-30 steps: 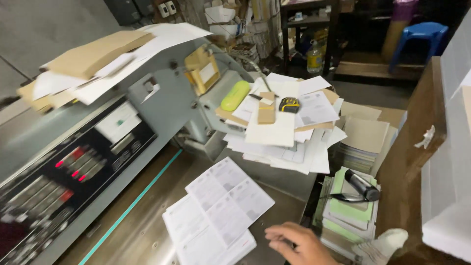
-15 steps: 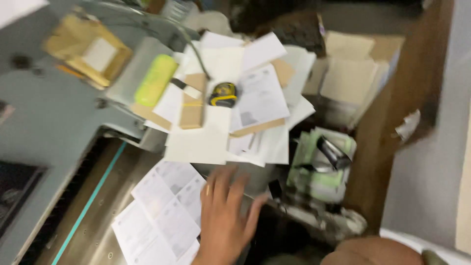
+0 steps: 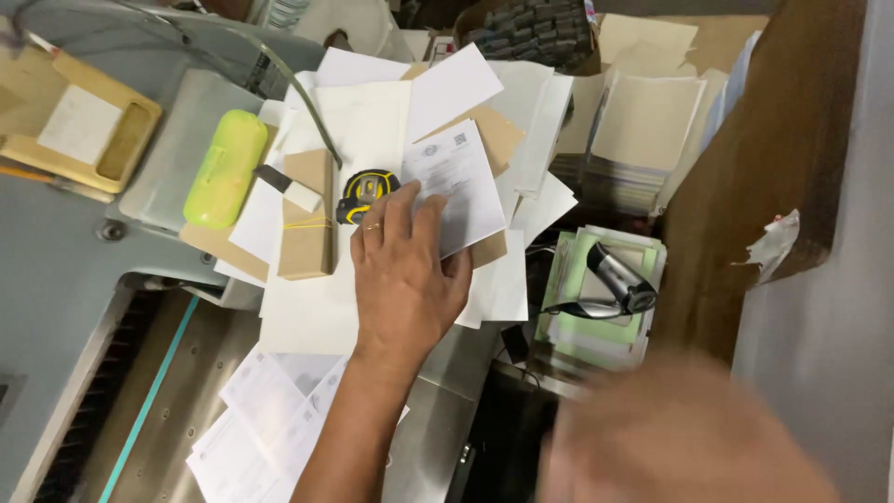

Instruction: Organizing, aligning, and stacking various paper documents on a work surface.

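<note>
My left hand (image 3: 405,275) lies flat on a heap of white sheets and brown card (image 3: 372,130). It wears a ring. Its fingertips rest on the lower edge of a printed sheet (image 3: 456,177), and they reach right beside a yellow and black tape measure (image 3: 365,194). Nothing is gripped in it. A large blurred skin-coloured shape (image 3: 689,433) at the bottom right, close to the camera, seems to be my right hand or arm. I cannot make out its fingers.
A lime-green oblong case (image 3: 223,168) and a brown card block with a rubber band (image 3: 307,219) lie left of the hand. More printed sheets (image 3: 270,419) lie on the grey cutting machine's metal bed (image 3: 168,391). A black and silver tool (image 3: 615,279) rests on green paper at the right.
The view has swung down and to the right over the paper heap. My left hand has moved up from the printed sheets on the bed onto the heap, beside the tape measure.
</note>
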